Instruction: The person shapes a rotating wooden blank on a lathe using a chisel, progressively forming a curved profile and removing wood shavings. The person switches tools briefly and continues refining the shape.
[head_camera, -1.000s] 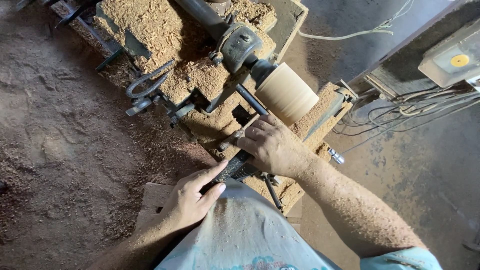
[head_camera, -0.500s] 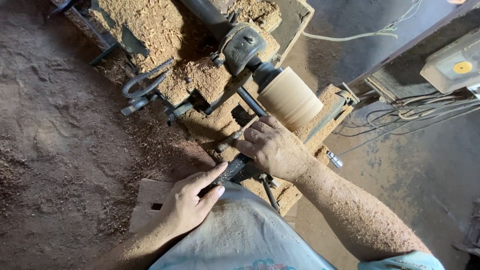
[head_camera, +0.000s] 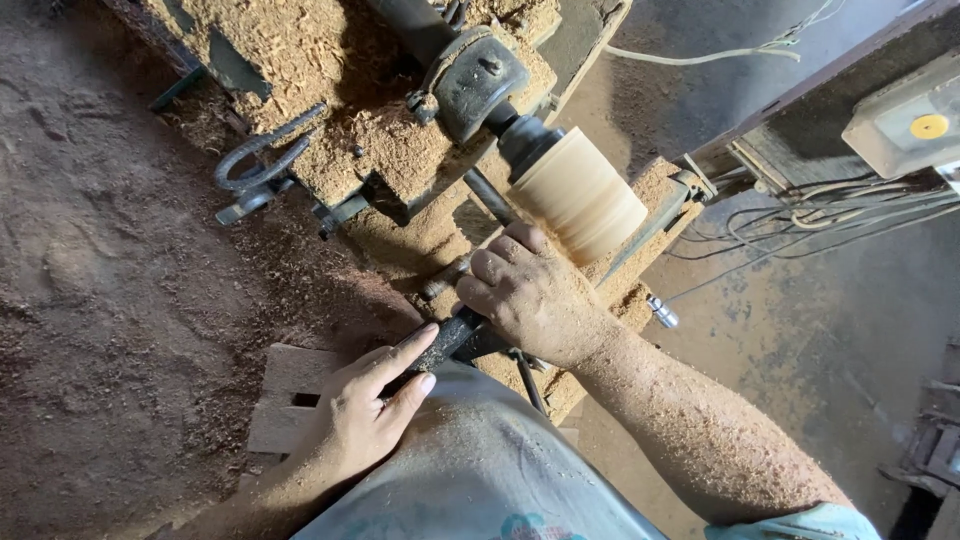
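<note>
Hiding tool's tip, right hand (head_camera: 530, 295) beside wooden cylinder (head_camera: 585, 195)

Warm, even daylight; sharp focus.

Sawdust is blanketing the dirt floor (head_camera: 110, 300); tangled cables (head_camera: 830, 205) are trailing beneath what is possibly a bench, right.

The sawdust-covered floor (head_camera: 110, 300) to the left lay open for a hand to pass, while the lathe head (head_camera: 470, 80) and wood cylinder (head_camera: 580, 195) blocked the way ahead, and tangled wires (head_camera: 800, 215) crowded the right.
</note>
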